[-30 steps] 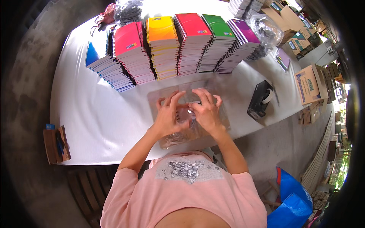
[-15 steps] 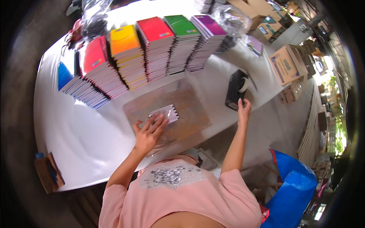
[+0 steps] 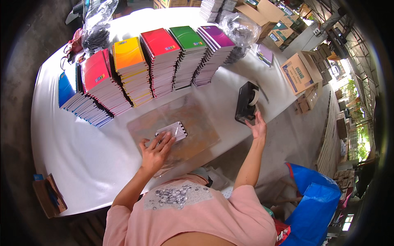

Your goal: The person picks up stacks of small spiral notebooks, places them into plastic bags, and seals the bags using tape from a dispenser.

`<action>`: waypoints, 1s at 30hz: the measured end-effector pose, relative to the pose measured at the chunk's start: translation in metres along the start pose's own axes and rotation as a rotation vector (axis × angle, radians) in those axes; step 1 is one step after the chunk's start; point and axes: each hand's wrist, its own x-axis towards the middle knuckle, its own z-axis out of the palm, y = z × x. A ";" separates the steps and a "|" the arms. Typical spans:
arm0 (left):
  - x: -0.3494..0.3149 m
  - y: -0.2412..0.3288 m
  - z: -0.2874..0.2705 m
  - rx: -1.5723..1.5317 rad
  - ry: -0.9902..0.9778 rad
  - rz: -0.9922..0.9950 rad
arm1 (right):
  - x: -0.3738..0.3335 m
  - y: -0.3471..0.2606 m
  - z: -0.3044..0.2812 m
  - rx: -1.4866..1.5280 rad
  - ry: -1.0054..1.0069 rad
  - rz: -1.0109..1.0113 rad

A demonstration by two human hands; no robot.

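Observation:
My left hand (image 3: 154, 154) lies with fingers spread on a small white spiral notepad (image 3: 177, 131) with black binding, its fingertips covering the near-left part. Under the notepad is a clear, brownish-looking plastic sheet (image 3: 201, 143). My right hand (image 3: 258, 126) reaches to the near end of a black tape dispenser (image 3: 243, 104). Its fingers are stretched along the right side and the thumb sits apart at the front end. A pale roll of tape (image 3: 254, 97) sits in the dispenser. Whether any tape is between my fingers is too small to see.
Tall stacks of spiral notebooks, blue, pink, yellow, red (image 3: 161, 43), green and purple, stand in a row across the white table (image 3: 82, 164). A thin pen-like rod (image 3: 263, 93) lies beside the dispenser. A brown holder (image 3: 49, 196) stands at the left edge; cardboard boxes (image 3: 296, 74) are at right.
My right hand has shifted its fingers around the dispenser's near end, the thumb now at its front. My left hand stays on the notepad. The whole view has shifted slightly.

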 end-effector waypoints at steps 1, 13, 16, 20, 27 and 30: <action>-0.002 -0.001 0.000 0.001 -0.006 0.000 | -0.008 0.004 -0.001 0.010 -0.090 -0.036; 0.001 -0.005 0.000 -0.069 0.036 0.051 | -0.064 0.020 0.037 -1.125 0.462 -0.789; 0.004 -0.005 0.006 -0.153 0.116 0.058 | -0.117 0.025 0.101 -0.815 0.145 -0.784; 0.006 -0.006 0.008 -0.232 0.182 0.027 | -0.190 0.062 0.173 -0.434 -0.360 -0.277; 0.001 -0.009 0.009 -0.327 0.221 -0.023 | -0.217 0.113 0.218 -0.429 -0.363 0.064; 0.000 -0.009 0.002 -0.206 0.093 0.056 | -0.217 0.130 0.203 -0.619 -0.221 0.069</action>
